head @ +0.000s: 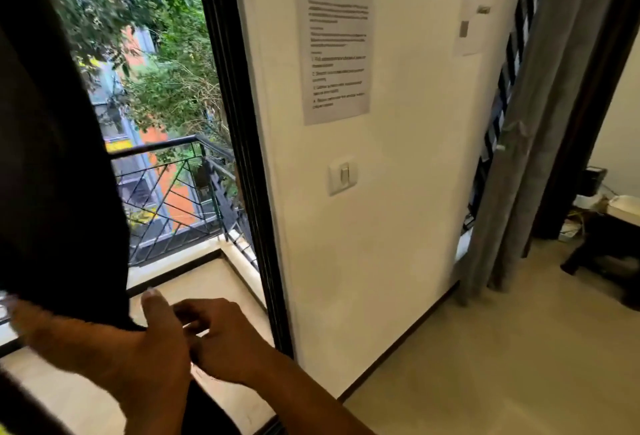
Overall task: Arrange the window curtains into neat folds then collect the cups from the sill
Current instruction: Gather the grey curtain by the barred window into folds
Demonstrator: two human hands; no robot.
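A dark curtain (59, 157) hangs down the left side of the window. Its lower end meets my left hand (114, 341), whose thumb points up while the blurred fingers stretch left beneath the cloth. A dark strip of fabric (207, 410) runs down between my two wrists. My right hand (221, 337) hovers over the pale window sill (214, 282) with its fingers curled towards the left hand. Whether they pinch any cloth is unclear. No cup shows clearly on the sill.
The black window frame (249, 157) borders a white wall with a taped paper notice (336, 39) and a light switch (343, 175). A balcony railing (173, 199) lies outside. A grey curtain (530, 143) hangs at the right, with a doorway and low furniture (602, 244) beyond it.
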